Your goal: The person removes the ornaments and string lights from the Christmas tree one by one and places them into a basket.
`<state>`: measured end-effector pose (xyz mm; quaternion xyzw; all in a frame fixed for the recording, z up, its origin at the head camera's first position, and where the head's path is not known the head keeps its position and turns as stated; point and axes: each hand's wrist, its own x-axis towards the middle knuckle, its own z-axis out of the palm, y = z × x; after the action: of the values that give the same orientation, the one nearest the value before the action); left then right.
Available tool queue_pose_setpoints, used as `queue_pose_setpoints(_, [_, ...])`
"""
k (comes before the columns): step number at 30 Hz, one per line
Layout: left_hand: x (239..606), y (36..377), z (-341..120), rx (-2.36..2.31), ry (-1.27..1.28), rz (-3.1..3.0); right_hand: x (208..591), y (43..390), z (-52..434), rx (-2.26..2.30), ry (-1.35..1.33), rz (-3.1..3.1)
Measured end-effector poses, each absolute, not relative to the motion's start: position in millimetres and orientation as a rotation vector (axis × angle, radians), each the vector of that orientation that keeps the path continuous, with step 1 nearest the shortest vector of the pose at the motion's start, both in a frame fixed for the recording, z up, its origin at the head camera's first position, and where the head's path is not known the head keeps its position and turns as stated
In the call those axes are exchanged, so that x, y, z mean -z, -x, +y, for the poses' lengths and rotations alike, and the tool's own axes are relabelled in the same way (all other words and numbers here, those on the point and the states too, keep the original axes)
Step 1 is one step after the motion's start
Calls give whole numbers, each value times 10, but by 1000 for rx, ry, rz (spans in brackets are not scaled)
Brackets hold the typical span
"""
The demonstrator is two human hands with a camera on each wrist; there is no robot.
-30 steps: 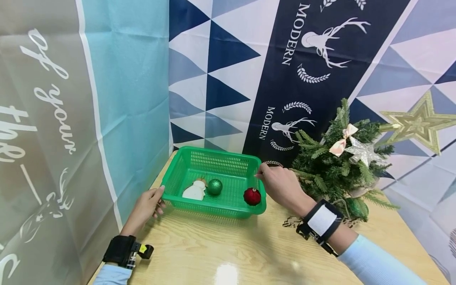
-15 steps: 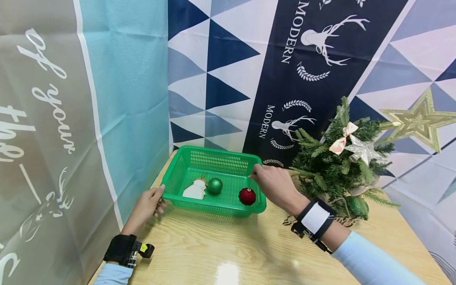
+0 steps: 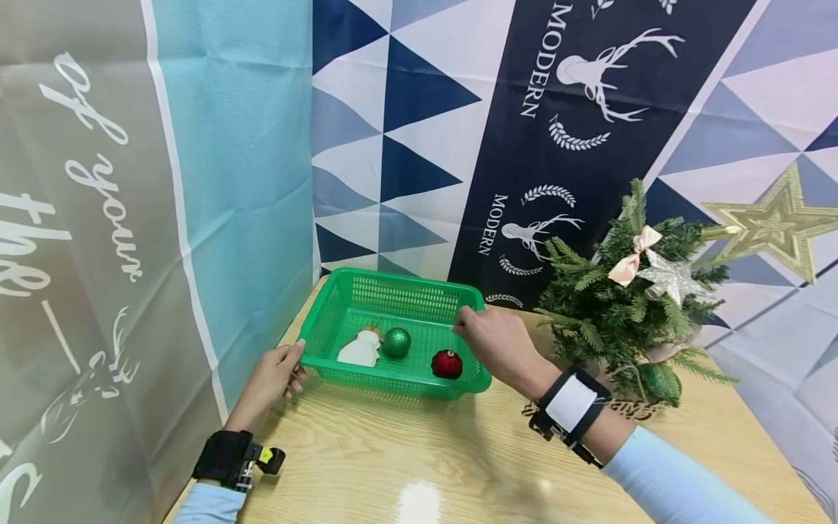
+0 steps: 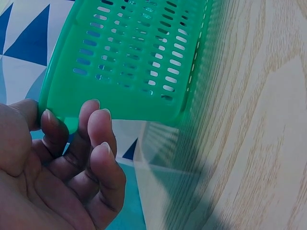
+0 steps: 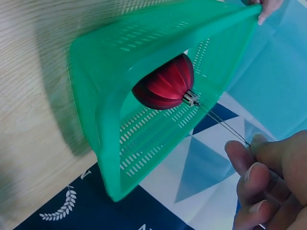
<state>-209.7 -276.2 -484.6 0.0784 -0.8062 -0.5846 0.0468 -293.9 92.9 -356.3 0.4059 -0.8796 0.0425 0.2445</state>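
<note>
The red bauble (image 3: pixel 447 364) sits low in the green basket (image 3: pixel 340 317) at frame centre, its cap pointing up toward the right hand (image 3: pixel 492 340), which pinches its thin hanging thread. It has moved left since earlier. The left hand (image 3: pixel 271 378) grips the basket's left rim.

Basket (image 3: pixel 366 302) on table (image 3: pixel 458 466), toward its far left corner. Inside basket: snowman figure (image 3: pixel 358 349) at left, glitter ball (image 3: pixel 396 341) just right of it, ribbed ball (image 3: pixel 447 364) nearer basket's right front corner. Left hand (image 3: pixel 271 378) at basket's left front corner, right hand (image 3: pixel 494 342) at its right rim. Small tree (image 3: pixel 628 306) right of basket. Backdrop (image 3: pixel 419 131) behind basket.
</note>
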Motion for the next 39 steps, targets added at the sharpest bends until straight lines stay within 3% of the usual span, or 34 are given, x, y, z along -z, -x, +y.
queue_pose_setpoints(39, [4840, 2098, -2740, 1787, -270, -2433, 3694, 2916, 607, -124, -1175, -2432])
